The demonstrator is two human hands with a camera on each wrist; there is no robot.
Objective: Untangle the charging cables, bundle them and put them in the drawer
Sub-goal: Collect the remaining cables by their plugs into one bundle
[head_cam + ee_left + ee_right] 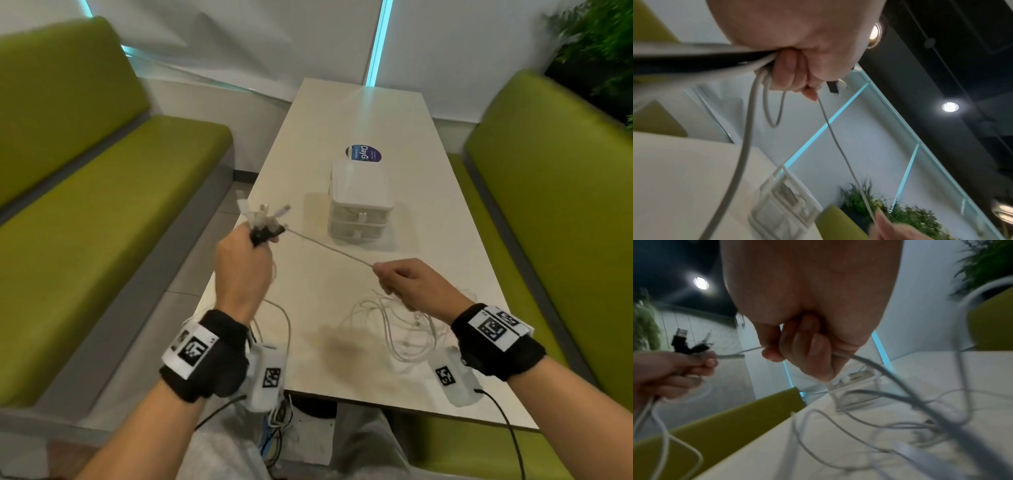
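My left hand [245, 253] is raised over the table's left edge and grips a bunch of cable ends [265, 216], white and black plugs fanning out above the fist. One white cable [329, 248] runs taut from that fist to my right hand [407, 281], which pinches it lower and to the right. In the right wrist view the right hand [797, 352] curls around this cable. Loose white cable loops [394, 325] lie tangled on the table under the right hand. A small white two-drawer box [359, 198] stands mid-table, both drawers closed.
The white table [342, 359] runs away from me between two green benches [102, 222] [548, 205]. A round blue sticker [363, 153] lies behind the drawer box. A plant [596, 51] stands at the far right. Cables hang off the near table edge by my lap.
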